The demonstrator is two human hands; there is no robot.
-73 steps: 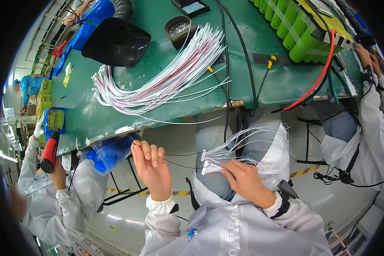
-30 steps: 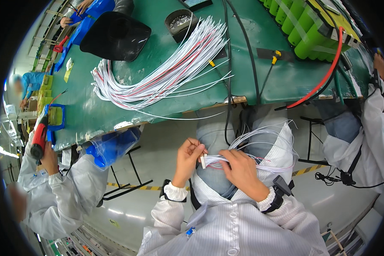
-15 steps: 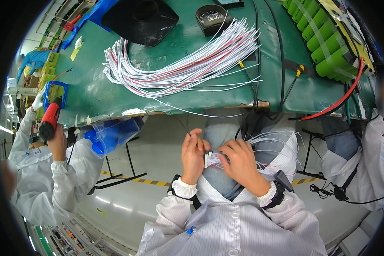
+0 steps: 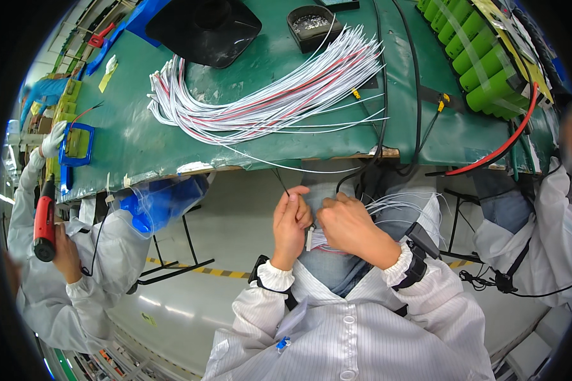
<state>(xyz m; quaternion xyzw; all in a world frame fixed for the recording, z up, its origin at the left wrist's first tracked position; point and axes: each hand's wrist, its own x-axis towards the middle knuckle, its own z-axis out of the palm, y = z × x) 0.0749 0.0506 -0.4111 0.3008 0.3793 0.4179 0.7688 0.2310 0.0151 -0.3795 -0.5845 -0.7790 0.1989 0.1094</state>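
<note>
My left hand (image 4: 290, 222) is closed at my lap. A white connector (image 4: 310, 237) sits against its fingers, and a thin dark strand (image 4: 281, 180) rises from between thumb and forefinger. Close on its right, my right hand (image 4: 353, 225) has its fingers curled over the white wires (image 4: 328, 242) that run from the connector; what its fingertips pinch is hidden. The free wires (image 4: 413, 202) fan out to the right across my thigh. Near those fingertips a black cable (image 4: 344, 183) bends down from the bench edge.
On the green bench (image 4: 133, 149) lie a large bundle of white, red and black wires (image 4: 260, 111), a black plate (image 4: 206, 28), a black box (image 4: 311, 28) and a green cell pack (image 4: 483, 63). At left, a co-worker holds a red power tool (image 4: 44, 222); another person sits at right.
My right hand has moved slightly up and left, its fingers curling in closer to my left hand. The co-worker's tool has swung left and down, away from the blue frame.
</note>
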